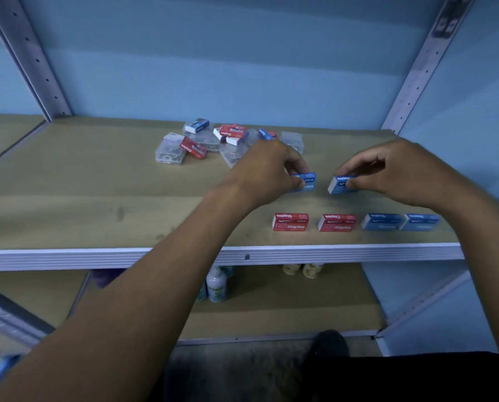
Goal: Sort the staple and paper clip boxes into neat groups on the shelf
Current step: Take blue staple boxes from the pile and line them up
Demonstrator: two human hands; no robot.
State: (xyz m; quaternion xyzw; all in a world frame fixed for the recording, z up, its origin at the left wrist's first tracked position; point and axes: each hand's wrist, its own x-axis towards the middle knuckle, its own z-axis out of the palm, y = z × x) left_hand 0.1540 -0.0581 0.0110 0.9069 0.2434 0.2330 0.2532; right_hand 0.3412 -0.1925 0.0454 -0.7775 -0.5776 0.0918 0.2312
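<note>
Head view of a sorting step on the shelf (97,198). The left hand (267,172) pinches one blue staple box (307,182) between curled fingers and thumb; the right hand (393,172) pinches a second blue staple box (339,184) in the same way. Both boxes sit at or just above the shelf surface, long axes running left to right, with a gap between them.

Nearer the front edge lies a row, left to right: two red staple boxes (291,222) (337,223), apart from one another, then two blue staple boxes (381,221) (422,222) touching end to end. The held boxes lie farther back than this row and to the left of its blue pair.

The governing relation: the blue group is near and right of both hands, and the right hand is the closer of the two. The held boxes probably belong beside or behind that pair, axes kept parallel.

The unsorted heap (213,140), red and blue boxes mixed with clear paper clip boxes (170,149), remains at the far middle of the shelf.
</note>
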